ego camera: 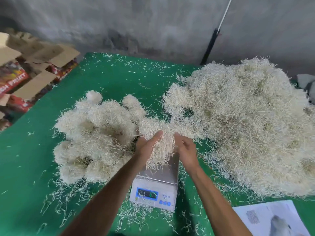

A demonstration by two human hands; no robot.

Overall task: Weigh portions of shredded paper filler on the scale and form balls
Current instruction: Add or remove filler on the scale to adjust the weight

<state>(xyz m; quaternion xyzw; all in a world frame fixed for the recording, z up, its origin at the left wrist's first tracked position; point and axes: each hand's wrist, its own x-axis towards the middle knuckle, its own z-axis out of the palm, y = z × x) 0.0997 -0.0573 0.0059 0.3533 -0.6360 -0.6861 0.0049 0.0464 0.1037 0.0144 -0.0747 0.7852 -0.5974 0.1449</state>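
A green felt table (110,82) runs up to a grey concrete wall, and the scale (156,186) sits at its near edge, right in front of me. Everything else I place from that scale. Left of it lie the finished balls (95,133), bunched together; right of it rises the big loose heap of shredded paper (247,125). Further left, off the table, stand open cardboard boxes (30,65), and a printed sheet (271,218) lies near and right of the scale.

My left hand (148,145) and right hand (185,149) sit close together, fingers curled around 1 portion of paper (162,147). That clump hangs directly above the scale's steel plate, its strands trailing down and seeming to brush the plate. Its long axis runs up and down. Both hands are about equally near, 1 on each side. I judge the portion only needs to go straight down. I can't read the blurred display.
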